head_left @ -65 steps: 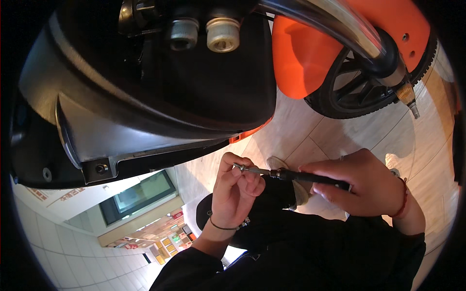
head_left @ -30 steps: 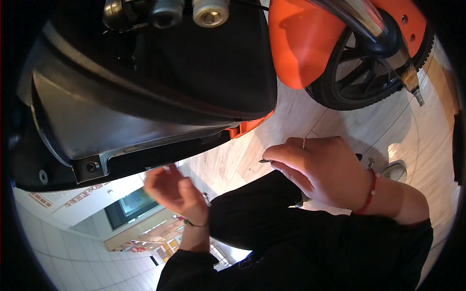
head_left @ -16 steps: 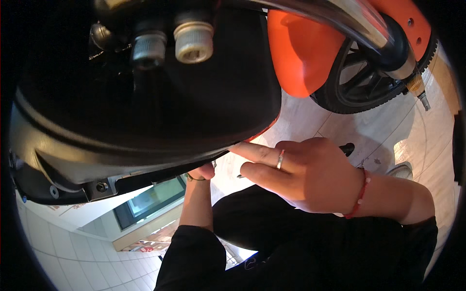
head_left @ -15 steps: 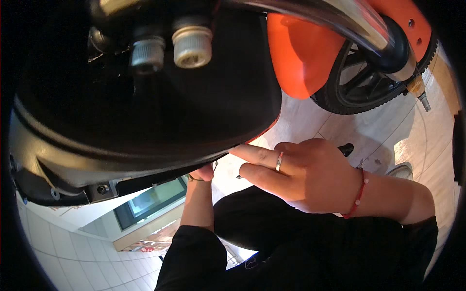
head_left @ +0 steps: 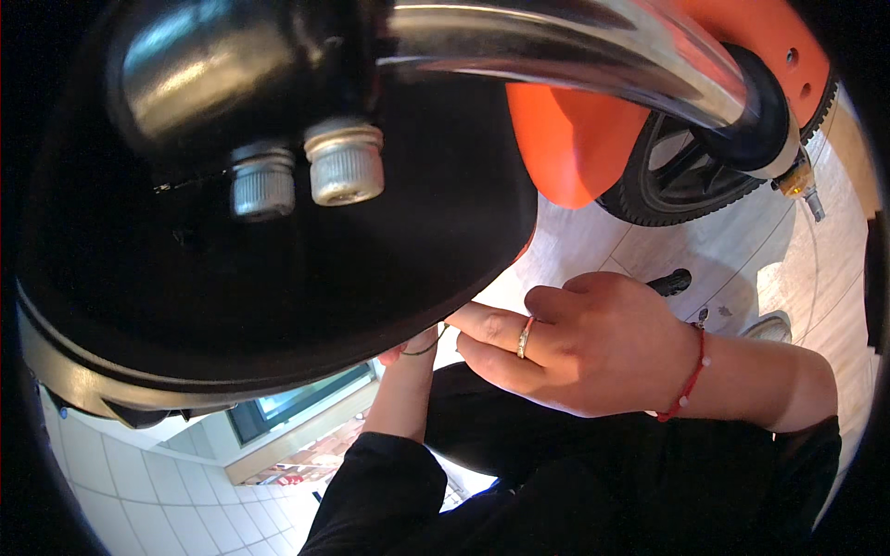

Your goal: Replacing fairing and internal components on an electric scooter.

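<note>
A large black curved panel (head_left: 417,241) of a motorbike-like vehicle fills the upper left. My right hand (head_left: 593,343) is at its lower right edge, back of the hand upward. Two fingers stretch toward the edge, the upper one meeting it with its tip hidden; the other fingers bend under the hand. It wears a ring (head_left: 525,339) and a red bracelet (head_left: 688,385). My left hand (head_left: 393,354) lies mostly behind the panel's rim, a thin dark cord at its wrist. What its fingers do is hidden.
Two silver knurled bolts (head_left: 346,165) stand out from a black fitting above the panel. A shiny metal tube (head_left: 575,56) crosses the top. An orange fender (head_left: 570,148) covers a black wheel (head_left: 686,171) at right. A screen-like panel (head_left: 297,403) shows at lower left.
The bolts and panel edge sit lower in the picture, and more of the metal tube shows. My left hand appears farther right and more covered by the panel. My right hand has barely shifted.
</note>
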A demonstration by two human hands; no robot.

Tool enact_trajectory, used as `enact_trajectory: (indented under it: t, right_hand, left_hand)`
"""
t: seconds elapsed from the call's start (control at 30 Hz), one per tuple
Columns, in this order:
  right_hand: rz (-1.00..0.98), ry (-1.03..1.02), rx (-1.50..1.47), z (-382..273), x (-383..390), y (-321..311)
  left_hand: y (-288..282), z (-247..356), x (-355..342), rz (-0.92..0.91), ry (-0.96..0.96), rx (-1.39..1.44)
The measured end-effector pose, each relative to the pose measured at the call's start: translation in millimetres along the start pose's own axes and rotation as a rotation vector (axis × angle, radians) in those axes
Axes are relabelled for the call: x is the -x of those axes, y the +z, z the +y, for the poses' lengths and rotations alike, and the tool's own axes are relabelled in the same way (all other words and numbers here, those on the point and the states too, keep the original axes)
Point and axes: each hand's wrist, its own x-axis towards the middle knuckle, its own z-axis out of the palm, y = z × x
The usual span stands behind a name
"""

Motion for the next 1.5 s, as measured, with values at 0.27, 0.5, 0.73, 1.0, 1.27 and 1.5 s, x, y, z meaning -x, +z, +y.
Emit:
enact_trajectory:
  t: [0.27,0.5,0.73,1.0,1.27,1.5]
  right_hand:
    - [0.008,0.021,0.021,-1.9,0.5,0.5]
    - [0.029,0.209,-0.083,-10.4,2.6,5.2]
    - [-0.144,0.501,-0.402,-18.5,12.3,21.3]
    - [-0.129,0.704,-0.489,-31.6,13.2,50.1]
    - [0.005,1.008,-0.67,-47.0,-11.7,52.8]
    - [0.281,1.103,-0.729,-63.3,-8.4,60.3]
  left_hand:
    - [0.2,-3.3,6.0,0.012,-0.009,0.049]
    - [3.3,-2.9,5.7,0.028,0.01,0.067]
    - [10.5,1.0,-8.1,0.032,0.102,0.11]
    - [25.4,39.9,-25.9,0.038,0.063,-0.714]
    - [32.0,40.9,-31.6,-0.004,0.283,-0.669]
    - [22.4,38.9,-35.0,-0.268,0.411,-0.568]
